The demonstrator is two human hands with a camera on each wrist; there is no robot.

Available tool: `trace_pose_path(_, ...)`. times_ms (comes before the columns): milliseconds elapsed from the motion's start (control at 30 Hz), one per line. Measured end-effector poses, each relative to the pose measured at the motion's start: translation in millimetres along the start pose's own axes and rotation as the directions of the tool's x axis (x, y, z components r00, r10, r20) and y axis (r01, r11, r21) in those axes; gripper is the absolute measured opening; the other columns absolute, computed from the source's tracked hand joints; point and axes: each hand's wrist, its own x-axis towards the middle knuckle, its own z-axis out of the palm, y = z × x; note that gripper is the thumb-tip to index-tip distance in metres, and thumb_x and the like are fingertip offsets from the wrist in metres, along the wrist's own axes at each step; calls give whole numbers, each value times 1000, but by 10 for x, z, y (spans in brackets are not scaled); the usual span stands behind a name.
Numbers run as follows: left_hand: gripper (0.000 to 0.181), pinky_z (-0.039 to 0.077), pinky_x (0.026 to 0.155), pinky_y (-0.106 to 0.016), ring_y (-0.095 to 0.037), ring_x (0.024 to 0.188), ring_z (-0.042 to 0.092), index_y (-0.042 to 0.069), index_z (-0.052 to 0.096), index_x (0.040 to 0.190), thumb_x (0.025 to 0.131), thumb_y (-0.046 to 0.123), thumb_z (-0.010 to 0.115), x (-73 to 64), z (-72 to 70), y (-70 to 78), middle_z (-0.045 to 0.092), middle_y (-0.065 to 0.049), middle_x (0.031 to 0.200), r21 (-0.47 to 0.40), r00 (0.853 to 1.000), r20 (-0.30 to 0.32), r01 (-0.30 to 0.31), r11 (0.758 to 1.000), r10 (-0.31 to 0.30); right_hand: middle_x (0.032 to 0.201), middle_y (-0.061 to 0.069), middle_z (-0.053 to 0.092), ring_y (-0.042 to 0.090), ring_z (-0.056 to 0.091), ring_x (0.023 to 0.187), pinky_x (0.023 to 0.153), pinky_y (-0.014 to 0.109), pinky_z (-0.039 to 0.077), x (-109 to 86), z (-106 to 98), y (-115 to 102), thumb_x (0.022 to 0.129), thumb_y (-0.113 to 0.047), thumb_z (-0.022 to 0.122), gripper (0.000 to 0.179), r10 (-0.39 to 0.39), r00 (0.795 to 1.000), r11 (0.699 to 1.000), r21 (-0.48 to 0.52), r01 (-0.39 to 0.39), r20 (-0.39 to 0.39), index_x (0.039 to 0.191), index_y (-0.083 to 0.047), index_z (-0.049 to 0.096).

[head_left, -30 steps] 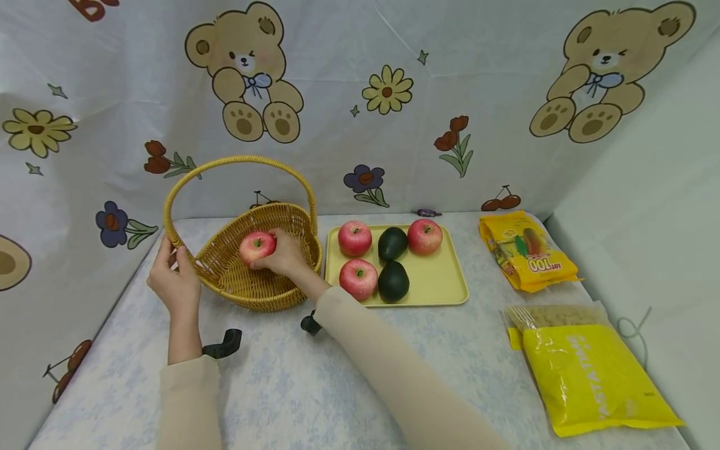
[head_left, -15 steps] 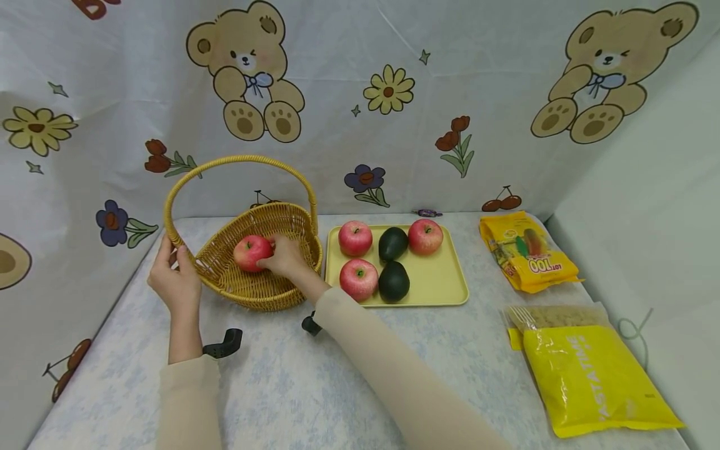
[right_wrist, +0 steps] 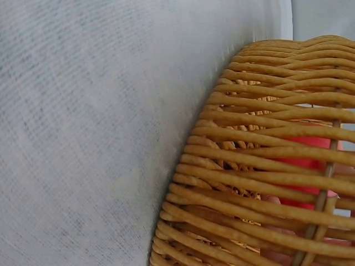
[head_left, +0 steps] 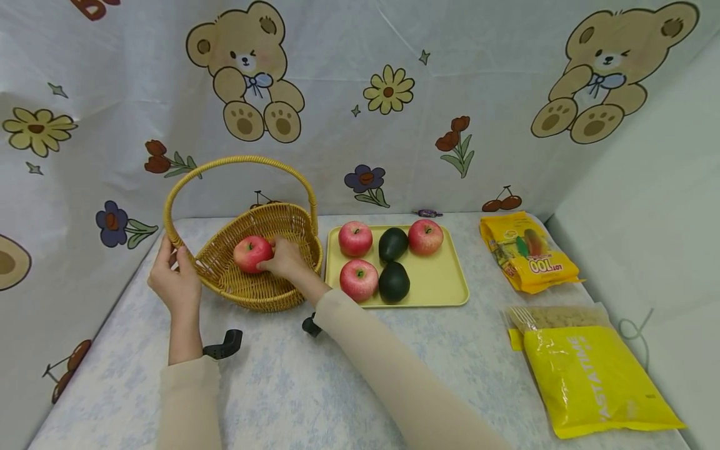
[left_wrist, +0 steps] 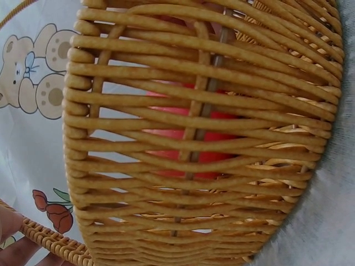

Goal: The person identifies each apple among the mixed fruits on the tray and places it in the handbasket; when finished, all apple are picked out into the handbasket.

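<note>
A yellow wicker basket (head_left: 259, 302) with a tall arched handle stands on the left of the table. My left hand (head_left: 179, 284) grips the foot of the handle on its left side; its fingertips also show at the lower left in the left wrist view. Inside the basket lies a red apple (head_left: 251, 254), low near the woven bottom. My right hand (head_left: 289, 257) reaches over the front right rim and holds this apple between thumb and fingers from its right side. Through the weave, the red apple (left_wrist: 191, 133) shows in the left wrist view.
Right of the basket, a pale yellow tray (head_left: 433, 284) bears 3 apples and 2 dark green avocados (head_left: 394, 281). Farther right lie an orange-yellow snack bag (head_left: 529, 250) and a yellow pasta bag (head_left: 596, 375). A small purple-wrapped candy (head_left: 427, 213) lies behind the tray.
Over the last second the right hand has lowered the apple slightly and shifted it a little left in the basket. The left hand keeps its place on the handle.
</note>
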Motion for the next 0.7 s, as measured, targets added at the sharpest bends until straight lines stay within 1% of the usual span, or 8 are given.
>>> trace_pose_path(100,38,50,81,-16,-17,107,64,21,57,139,103,18,49,4,-7,-4,65,-3,129,0,1000,-3,-4,1000,4,115,4,67,18,61,108,86,29,52,5,9,-3,80,-28,82,51,3,1000,1000,-13,-3,5,122,-11,59)
trace_pose_path(267,36,51,80,-15,-15,105,65,23,60,137,102,17,49,21,-11,-20,67,-2,127,-2,1000,-14,-14,1000,14,115,3,67,18,59,111,87,29,52,13,20,-15,80,-29,82,54,19,1000,1000,-19,-18,13,126,-12,58)
trace_pose_path(400,36,52,80,-15,-14,105,65,24,60,136,102,18,49,29,-12,-30,67,-2,126,-12,1000,-13,-18,1000,18,118,3,66,19,58,114,88,30,51,8,20,-30,80,-29,81,57,31,999,999,-17,-30,19,129,-13,57)
trace_pose_path(467,36,52,81,-15,-14,105,65,23,60,136,102,18,49,29,-10,-34,67,-2,126,-10,1000,-11,-19,1000,19,121,4,65,20,57,116,90,31,51,-1,16,-34,81,-30,81,60,27,999,999,-22,-27,23,131,-12,55)
trace_pose_path(600,37,54,82,-18,-16,106,65,21,59,138,102,18,49,25,-1,-35,66,-3,128,-3,1000,-8,-16,1000,16,131,6,60,22,54,124,97,33,50,-17,-2,-25,82,-31,80,68,-11,1000,999,-33,12,28,139,-9,50)
trace_pose_path(700,38,54,84,-19,-17,107,65,21,57,139,102,18,49,23,4,-37,66,-4,128,-3,1000,-4,-17,1000,17,138,8,56,24,49,130,102,35,48,-33,-43,-8,83,-30,78,70,-74,997,997,-21,74,21,142,-7,47)
